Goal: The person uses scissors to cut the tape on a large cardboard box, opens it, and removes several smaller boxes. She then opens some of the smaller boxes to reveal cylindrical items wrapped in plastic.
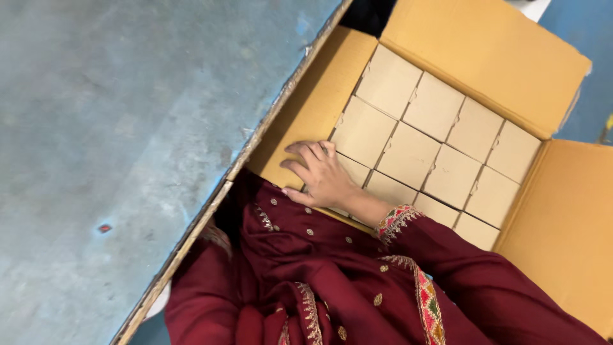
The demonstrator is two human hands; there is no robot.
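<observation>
My right hand (322, 176) reaches into an open brown cardboard carton (562, 217). It lies palm down on a small plain cardboard box (350, 167) at the carton's near left corner. The fingers are spread, and their tips are at the carton's left wall. Several identical small boxes (408, 153) fill the carton in tight rows. A dark red embroidered sleeve (460, 262) covers my right arm. My left hand is hidden; only its red sleeve (198, 300) shows at the lower left.
A blue-grey worn tabletop (128, 128) fills the left side, its chipped wooden edge (255, 150) running diagonally beside the carton. The carton's flaps (491, 45) stand open at the back and right. Blue floor (584, 32) shows at the top right.
</observation>
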